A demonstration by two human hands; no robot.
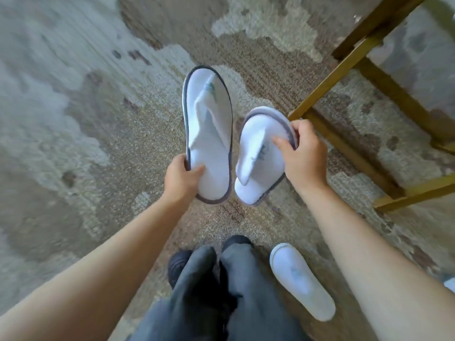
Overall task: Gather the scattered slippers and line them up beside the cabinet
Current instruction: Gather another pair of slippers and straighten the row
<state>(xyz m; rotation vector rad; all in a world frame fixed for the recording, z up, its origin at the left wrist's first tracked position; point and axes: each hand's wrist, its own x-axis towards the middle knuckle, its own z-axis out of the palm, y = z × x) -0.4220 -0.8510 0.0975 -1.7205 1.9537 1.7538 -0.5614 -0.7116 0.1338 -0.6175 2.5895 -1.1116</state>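
Note:
Two white slippers with grey trim are held up in front of me above the carpet. My left hand (181,179) grips the heel end of the left slipper (209,124), whose toe points away. My right hand (304,156) pinches the rim of the right slipper (258,163), which hangs tilted. A third white slipper (301,283) lies flat on the carpet by my right foot. No cabinet shows in this view.
Patterned brown and grey carpet (73,119) covers the floor. A gold metal furniture frame (349,60) stands at the upper right, its lower bars close to my right hand. My dark trousers and black shoes (179,263) fill the bottom middle.

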